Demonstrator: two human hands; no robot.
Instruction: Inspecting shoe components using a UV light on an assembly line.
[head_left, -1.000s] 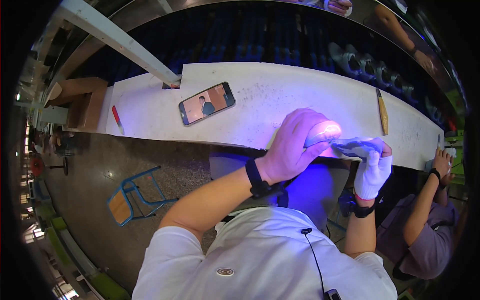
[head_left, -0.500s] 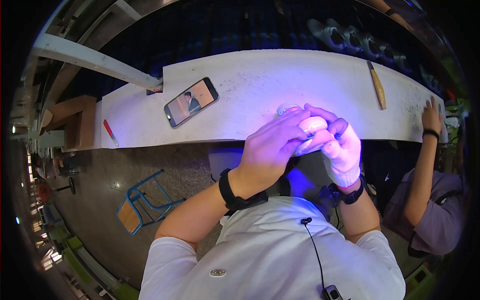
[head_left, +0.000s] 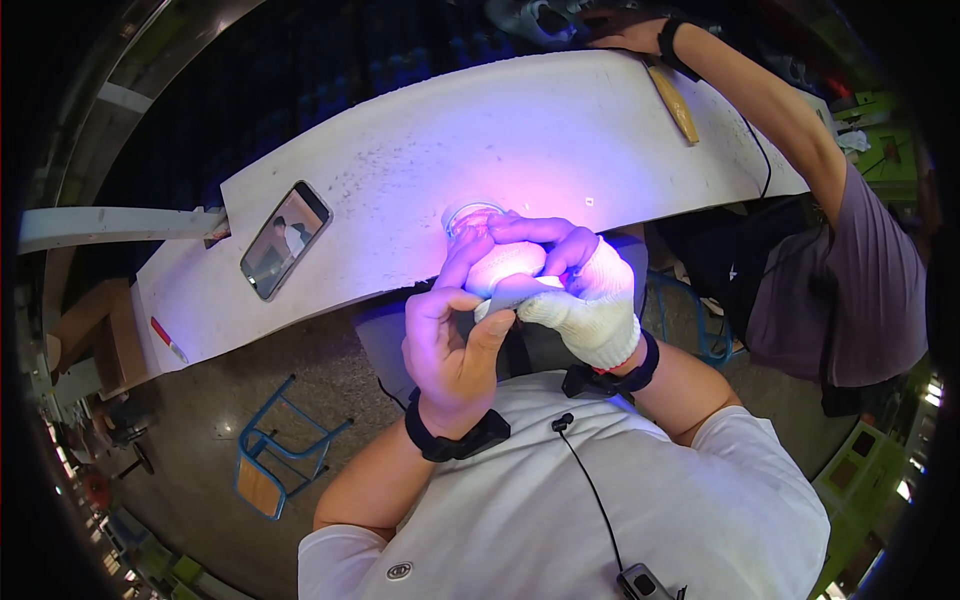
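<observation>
Holding small pale shoe part (head_left: 505, 268) under purple glow: gloved right hand (head_left: 590, 300) grips it, bare left hand (head_left: 450, 335) pinches near edge. Keep grip firm, turn slowly, stay above white bench (head_left: 400, 170).

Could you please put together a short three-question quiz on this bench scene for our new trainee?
1. True or false: both hands grip the pale shoe part lit by violet light.
2. Which hand wears a white knit glove: A left hand, B right hand?
3. What flat device lies on the white bench to the person's left?

Key: 1 true; 2 B; 3 a phone, screen lit.
</observation>
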